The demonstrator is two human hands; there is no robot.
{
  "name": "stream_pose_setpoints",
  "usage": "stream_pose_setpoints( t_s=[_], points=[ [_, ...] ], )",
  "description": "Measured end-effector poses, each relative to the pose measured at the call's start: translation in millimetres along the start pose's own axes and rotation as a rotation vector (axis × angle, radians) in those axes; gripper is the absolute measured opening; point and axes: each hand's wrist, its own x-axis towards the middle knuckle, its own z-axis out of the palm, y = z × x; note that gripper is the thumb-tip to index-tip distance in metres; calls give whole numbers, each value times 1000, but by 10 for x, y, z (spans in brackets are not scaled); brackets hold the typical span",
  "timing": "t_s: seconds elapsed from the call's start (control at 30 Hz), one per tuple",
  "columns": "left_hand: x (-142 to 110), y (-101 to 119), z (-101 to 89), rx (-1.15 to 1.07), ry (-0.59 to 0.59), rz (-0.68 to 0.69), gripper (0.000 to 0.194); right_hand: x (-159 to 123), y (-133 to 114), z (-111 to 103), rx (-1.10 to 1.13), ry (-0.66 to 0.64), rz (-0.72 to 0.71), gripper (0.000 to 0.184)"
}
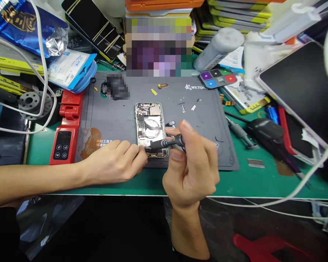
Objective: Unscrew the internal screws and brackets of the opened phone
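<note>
An opened smartphone (152, 125) lies on a grey work mat, its inner parts and a round coil exposed. My right hand (192, 167) holds a dark screwdriver (164, 143) with ringed grip between thumb and fingers. The tool slants over the phone's lower part, its tip end toward the lower left corner. At that corner rests my left hand (125, 160), fingers curled and fingertips against the phone's edge. Whether those fingers pinch anything small is hidden. Small loose parts (183, 108) and a yellow strip (153, 92) are scattered beyond the phone.
A red device with a button panel (62, 145) stands left of the mat (112, 120). A coloured case (218, 79), a grey bottle (218, 49) and a grey-handled tool (242, 134) are to the right. White cables (289, 198) cross both sides. Boxes are stacked behind.
</note>
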Motion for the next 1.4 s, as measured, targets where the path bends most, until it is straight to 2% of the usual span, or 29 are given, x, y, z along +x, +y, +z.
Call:
stream_pose_setpoints(
  t_s=[0.27, 0.5, 0.9, 1.03, 1.13, 1.3, 1.4],
  points=[
    [-22, 3, -13, 8, 9, 8, 24, 19, -10, -13, 70, 0, 2, 53],
    [-42, 12, -14, 7, 0, -1, 22, 38, -25, -4, 38, 40, -1, 54],
    [-36, -5, -24, 18, 0, -6, 11, -3, -39, 7, 73, -11, -9, 59],
    [-48, -2, -30, 6, 0, 14, 14, 8, -51, 7, 56, -10, -24, 62],
    [-63, 3, -32, 18, 10, 20, 19, -11, -52, 12, 113, -34, 8, 67],
    [-58, -6, -34, 25, 6, 11, 15, -32, -42, 26, 306, -108, 69, 70],
    [-40, -8, -36, 19, 8, 7, 14, -17, -31, 34, 323, -117, 73, 69]
  ],
)
